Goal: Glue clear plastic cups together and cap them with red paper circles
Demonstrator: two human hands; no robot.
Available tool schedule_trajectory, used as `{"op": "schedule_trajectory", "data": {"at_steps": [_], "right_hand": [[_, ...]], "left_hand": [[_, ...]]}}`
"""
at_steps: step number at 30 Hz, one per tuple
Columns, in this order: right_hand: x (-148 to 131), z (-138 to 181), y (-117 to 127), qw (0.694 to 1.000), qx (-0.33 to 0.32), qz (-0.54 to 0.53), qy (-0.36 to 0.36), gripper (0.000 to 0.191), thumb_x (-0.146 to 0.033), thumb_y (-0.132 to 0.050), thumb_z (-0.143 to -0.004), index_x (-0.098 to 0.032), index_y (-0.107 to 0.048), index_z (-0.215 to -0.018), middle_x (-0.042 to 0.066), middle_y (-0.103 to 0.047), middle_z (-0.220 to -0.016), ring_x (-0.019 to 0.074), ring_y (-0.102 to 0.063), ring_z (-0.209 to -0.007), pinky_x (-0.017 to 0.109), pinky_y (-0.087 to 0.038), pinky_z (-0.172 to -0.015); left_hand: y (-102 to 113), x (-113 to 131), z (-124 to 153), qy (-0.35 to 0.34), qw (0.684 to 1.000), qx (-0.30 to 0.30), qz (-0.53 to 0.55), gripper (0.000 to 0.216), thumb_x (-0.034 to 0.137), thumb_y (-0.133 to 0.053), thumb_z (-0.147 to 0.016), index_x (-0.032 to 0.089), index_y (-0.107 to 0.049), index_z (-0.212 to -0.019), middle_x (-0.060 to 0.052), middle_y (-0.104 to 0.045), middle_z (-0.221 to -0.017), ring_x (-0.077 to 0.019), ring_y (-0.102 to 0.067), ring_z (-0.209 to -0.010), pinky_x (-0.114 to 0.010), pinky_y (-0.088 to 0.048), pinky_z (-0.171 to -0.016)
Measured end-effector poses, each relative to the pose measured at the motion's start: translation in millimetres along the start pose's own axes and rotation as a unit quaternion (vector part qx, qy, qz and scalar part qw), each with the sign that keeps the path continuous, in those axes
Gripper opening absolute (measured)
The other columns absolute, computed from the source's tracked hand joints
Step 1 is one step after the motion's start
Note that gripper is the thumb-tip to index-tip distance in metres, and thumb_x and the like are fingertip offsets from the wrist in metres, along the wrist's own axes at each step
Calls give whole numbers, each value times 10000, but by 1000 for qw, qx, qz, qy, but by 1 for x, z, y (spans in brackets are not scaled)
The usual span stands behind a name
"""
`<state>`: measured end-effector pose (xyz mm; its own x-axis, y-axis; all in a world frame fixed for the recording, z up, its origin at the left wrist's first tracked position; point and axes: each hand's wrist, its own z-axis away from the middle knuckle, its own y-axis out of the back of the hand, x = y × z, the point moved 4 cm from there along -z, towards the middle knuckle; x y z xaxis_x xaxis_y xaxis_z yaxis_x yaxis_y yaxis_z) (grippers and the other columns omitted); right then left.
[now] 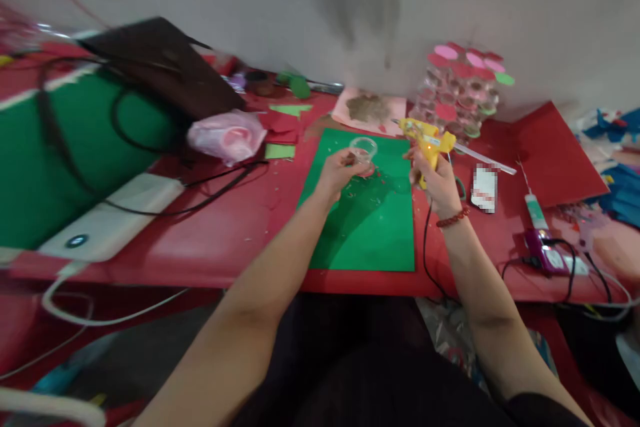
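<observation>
My left hand [341, 172] is closed on a small clear plastic cup [364, 147] with a round open rim and something pinkish near its base. It is over a green sheet [370, 233] scattered with small scraps. My right hand [435, 177] grips a yellow hot glue gun [425, 133] by its handle, fingers wrapped round it. A small orange light shows on the gun, and its nozzle points left toward the cup, apart from it. A clear glue stick [487, 159] extends from the gun's rear.
Stacked clear cups with pink, red and green discs [460, 90] stand behind the gun. A white power strip [110, 220] and dark cables lie left. A pink plastic bag [227, 137], a red folded sheet [560, 153] and a purple plug adapter [545, 253] are around. The gun's cord hangs over the edge.
</observation>
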<state>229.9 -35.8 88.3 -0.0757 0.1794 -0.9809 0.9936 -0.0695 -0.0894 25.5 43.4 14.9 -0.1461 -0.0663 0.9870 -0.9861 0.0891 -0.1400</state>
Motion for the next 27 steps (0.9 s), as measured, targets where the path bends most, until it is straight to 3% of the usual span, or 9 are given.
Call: {"op": "schedule_trajectory", "data": {"at_steps": [4,9,13,17,23,27], "right_hand": [[9,3,3,1000,8,0,0,589,-727,-823,-701,-201,-669,-917,-4,-717,-844,39,-500,-474,222,-371,-420],[30,7,2,999,-2,30,-22,631,-755,-795,-704,-189,-671,-956,21,-725,-846,52,-500,-464,230,-375,-408],[29,10,-5,998,-28,43,-20,628,-786,-749,-738,-192,-651,-916,32,-722,-830,57,-500,-466,233,-370,-403],[27,14,-13,997,-60,45,-23,655,-814,-738,-728,-193,-641,-910,44,-729,-869,54,-511,-479,229,-379,-409],[30,16,-17,996,-72,53,-29,677,-858,-708,-719,-199,-638,-859,-28,-609,-597,74,-489,-445,225,-370,-413],[31,17,-18,995,-74,63,-30,680,-879,-698,-706,-210,-627,-809,-32,-588,-567,84,-489,-439,225,-360,-401]], "left_hand": [[5,1,-6,-45,995,14,-89,324,212,-867,-602,177,-792,-915,-17,-752,-837,-190,-671,-827,-329,-544,-828],[14,-1,-11,-75,987,20,-138,317,207,-856,-636,186,-803,-948,-55,-788,-989,-209,-675,-909,-335,-523,-849],[17,-3,-11,-72,981,23,-181,377,174,-859,-642,188,-793,-1013,-66,-790,-1087,-221,-684,-986,-330,-527,-855],[15,1,-8,-94,967,21,-236,329,148,-848,-668,192,-791,-988,-50,-792,-1060,-213,-686,-964,-330,-531,-859],[10,5,-2,-111,951,15,-289,269,146,-851,-709,188,-790,-968,-50,-781,-1022,-192,-672,-884,-321,-529,-833],[9,7,0,-124,938,15,-322,309,153,-851,-714,184,-791,-1016,-56,-767,-1038,-187,-668,-862,-310,-534,-803]]}}
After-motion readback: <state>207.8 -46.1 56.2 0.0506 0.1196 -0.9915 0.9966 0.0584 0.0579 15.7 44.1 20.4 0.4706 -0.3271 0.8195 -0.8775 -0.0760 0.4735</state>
